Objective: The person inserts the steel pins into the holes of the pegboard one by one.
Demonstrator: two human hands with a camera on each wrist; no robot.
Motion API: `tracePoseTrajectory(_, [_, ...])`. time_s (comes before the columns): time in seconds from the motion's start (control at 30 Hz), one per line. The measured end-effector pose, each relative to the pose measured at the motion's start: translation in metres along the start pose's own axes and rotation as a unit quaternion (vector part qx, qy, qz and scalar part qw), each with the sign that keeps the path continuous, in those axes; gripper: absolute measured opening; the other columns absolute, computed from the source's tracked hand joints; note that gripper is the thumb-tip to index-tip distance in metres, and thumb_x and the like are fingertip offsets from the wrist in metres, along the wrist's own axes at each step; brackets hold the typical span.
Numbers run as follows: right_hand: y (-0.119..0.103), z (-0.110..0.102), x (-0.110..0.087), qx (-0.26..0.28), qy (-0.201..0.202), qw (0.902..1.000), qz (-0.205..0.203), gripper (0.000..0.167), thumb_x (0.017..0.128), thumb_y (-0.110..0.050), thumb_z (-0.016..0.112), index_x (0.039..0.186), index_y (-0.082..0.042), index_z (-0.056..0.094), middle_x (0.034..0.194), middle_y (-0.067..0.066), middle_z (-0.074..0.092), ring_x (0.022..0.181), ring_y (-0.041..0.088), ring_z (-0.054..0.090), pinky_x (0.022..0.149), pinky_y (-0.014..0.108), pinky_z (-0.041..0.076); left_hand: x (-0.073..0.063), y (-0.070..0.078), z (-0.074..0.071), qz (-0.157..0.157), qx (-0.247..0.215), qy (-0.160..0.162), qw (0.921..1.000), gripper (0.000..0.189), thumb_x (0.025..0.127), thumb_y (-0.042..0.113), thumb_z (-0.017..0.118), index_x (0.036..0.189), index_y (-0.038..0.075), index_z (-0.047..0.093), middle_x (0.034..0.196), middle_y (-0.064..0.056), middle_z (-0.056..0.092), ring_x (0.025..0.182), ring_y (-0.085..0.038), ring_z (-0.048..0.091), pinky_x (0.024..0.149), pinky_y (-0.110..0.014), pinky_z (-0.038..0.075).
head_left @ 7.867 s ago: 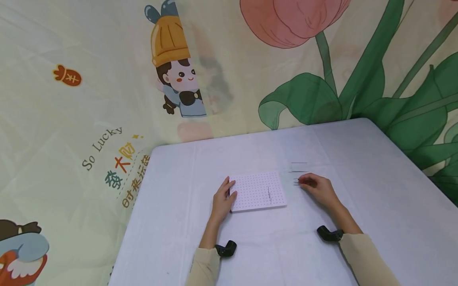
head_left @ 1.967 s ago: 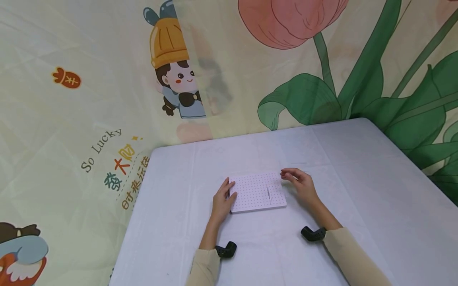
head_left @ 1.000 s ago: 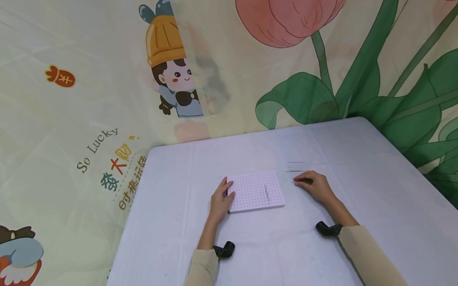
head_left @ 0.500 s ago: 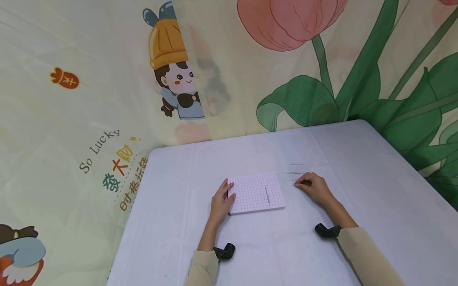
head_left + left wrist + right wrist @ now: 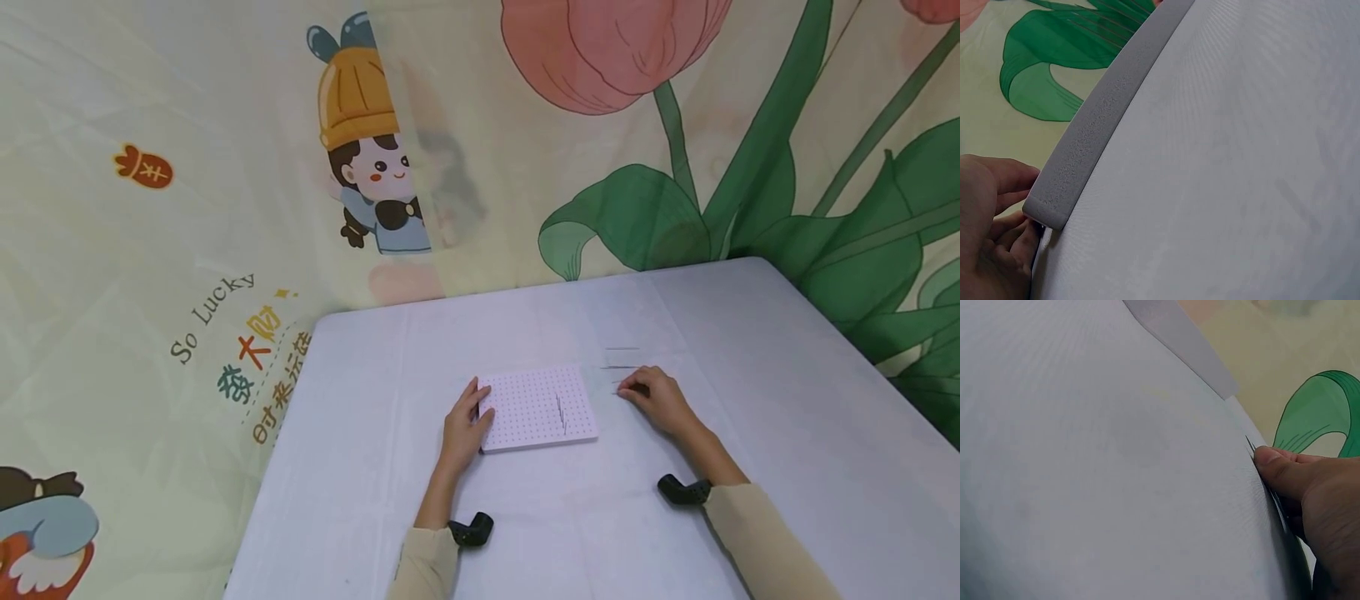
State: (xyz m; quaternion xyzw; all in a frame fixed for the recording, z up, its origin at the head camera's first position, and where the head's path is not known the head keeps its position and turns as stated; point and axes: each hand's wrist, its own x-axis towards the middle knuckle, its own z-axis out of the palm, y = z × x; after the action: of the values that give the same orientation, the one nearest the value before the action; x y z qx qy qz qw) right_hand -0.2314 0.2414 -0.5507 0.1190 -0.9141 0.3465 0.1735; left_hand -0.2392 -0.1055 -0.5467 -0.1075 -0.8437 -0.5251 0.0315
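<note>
A white board (image 5: 525, 412) dotted with rows of small holes lies flat on the table. My left hand (image 5: 463, 429) holds its left edge, with fingertips on the top face; in the left wrist view, the fingers (image 5: 1016, 178) wrap the board's end. Several thin dark needles (image 5: 560, 412) stand in the board near its right side. Right of the board, my right hand (image 5: 660, 398) is low over the cloth, thumb and finger pinching a thin needle. In the right wrist view, sharp needle tips (image 5: 1250, 444) poke out beside the thumb.
Two more needles lie flat on the table behind my right hand, the farther needle (image 5: 622, 348) behind the nearer needle (image 5: 619, 367). A white cloth covers the table (image 5: 375, 467). A printed curtain (image 5: 480, 167) hangs right behind its far edge. Each wrist wears a black camera (image 5: 472, 530).
Two seconds ago my right hand was at the board's far right corner; it has since moved right to the loose needles and pinches there. My left hand has stayed on the board.
</note>
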Motion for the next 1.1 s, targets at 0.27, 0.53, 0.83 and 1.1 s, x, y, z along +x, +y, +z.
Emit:
tracePoseTrajectory(0.27, [-0.002,-0.001,0.0,0.022,-0.017,0.9996,0.008,0.007,0.082,-0.014,0.069,0.087,-0.009,0.068,0.084,-0.001,0.063,0.081,0.016,0.053,0.069,0.032,0.048,-0.001,0.003,-0.001,0.006,-0.008,0.0,0.9999,0.039,0.088,0.006,0.059,0.126,0.005,0.055,0.147,-0.008,0.032,0.132,-0.021,0.032,0.103,-0.029,0.035])
tracePoseTrajectory(0.53, [-0.005,0.0,0.0,0.084,0.014,0.9963,0.012,0.008,0.086,-0.012,0.065,0.09,-0.006,0.066,0.086,0.002,0.064,0.079,0.011,0.056,0.067,0.016,0.048,-0.001,0.002,-0.001,0.0,-0.002,-0.002,1.0,0.039,0.088,0.007,0.06,0.127,0.006,0.055,0.147,-0.007,0.032,0.132,-0.019,0.031,0.103,-0.028,0.034])
tracePoseTrajectory(0.83, [-0.027,0.016,0.009,0.22,0.042,0.974,0.034,0.012,0.087,-0.009,0.063,0.091,0.001,0.064,0.081,0.009,0.062,0.07,0.008,0.053,0.058,0.015,0.047,0.0,0.001,0.0,-0.005,0.008,-0.001,1.0,0.039,0.088,0.008,0.059,0.127,0.007,0.055,0.147,-0.007,0.032,0.133,-0.02,0.031,0.104,-0.03,0.034])
tracePoseTrajectory(1.1, [-0.072,0.031,0.018,0.293,0.035,0.9551,0.027,0.007,0.087,0.0,0.059,0.092,0.006,0.06,0.081,0.015,0.061,0.073,0.023,0.058,0.061,0.022,0.053,0.0,0.003,0.0,-0.006,0.006,-0.001,1.0,0.039,0.088,0.008,0.059,0.127,0.006,0.055,0.147,-0.006,0.032,0.132,-0.019,0.032,0.103,-0.028,0.034])
